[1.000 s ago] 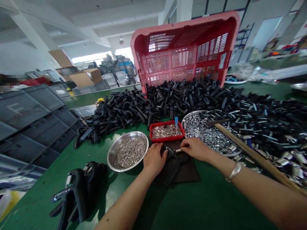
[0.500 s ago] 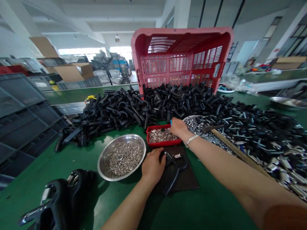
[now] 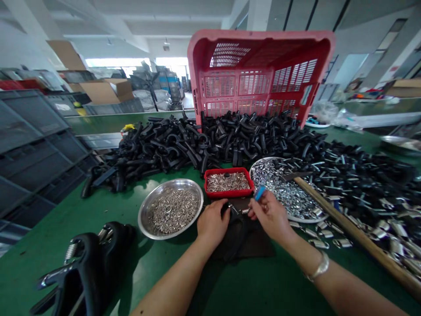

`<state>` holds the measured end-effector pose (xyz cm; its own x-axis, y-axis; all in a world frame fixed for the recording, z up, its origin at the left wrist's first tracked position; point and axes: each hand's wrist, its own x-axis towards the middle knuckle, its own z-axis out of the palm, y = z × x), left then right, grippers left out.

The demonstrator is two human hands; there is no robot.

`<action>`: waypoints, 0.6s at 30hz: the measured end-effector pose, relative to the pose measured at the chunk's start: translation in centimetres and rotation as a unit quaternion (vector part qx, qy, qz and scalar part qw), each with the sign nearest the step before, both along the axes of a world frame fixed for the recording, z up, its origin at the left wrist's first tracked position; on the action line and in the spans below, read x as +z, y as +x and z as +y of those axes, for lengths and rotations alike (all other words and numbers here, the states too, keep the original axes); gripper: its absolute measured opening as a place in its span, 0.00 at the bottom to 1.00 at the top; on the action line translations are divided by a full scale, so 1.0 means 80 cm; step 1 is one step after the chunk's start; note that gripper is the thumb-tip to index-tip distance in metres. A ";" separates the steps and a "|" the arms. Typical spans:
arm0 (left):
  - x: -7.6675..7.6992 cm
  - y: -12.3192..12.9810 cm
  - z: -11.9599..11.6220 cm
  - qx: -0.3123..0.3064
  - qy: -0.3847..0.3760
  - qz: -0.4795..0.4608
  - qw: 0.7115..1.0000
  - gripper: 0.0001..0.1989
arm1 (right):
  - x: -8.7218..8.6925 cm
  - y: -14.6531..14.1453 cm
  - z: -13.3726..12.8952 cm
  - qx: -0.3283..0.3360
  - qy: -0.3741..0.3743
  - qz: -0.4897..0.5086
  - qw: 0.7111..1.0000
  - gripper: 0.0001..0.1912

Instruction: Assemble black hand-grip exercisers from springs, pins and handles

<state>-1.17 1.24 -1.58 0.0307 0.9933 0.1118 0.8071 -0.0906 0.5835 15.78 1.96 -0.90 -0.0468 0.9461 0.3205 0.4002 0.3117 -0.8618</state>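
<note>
Spring clamp clasped by left hand; right hand pinches blue-handled tool; green bench, factory hall.

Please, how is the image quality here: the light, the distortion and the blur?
In the head view, the wide lens bends the edges and tilts the red plastic crate. Daylight burns the far windows to white. Glare lies on the steel bowl. The left hand looks fairly sharp; the blue tool handle in the right hand looks slightly soft.
</note>
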 end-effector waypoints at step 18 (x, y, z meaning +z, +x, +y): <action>0.001 0.000 -0.001 0.002 -0.006 0.000 1.000 0.17 | -0.016 -0.004 -0.006 -0.002 -0.039 0.119 0.992 0.16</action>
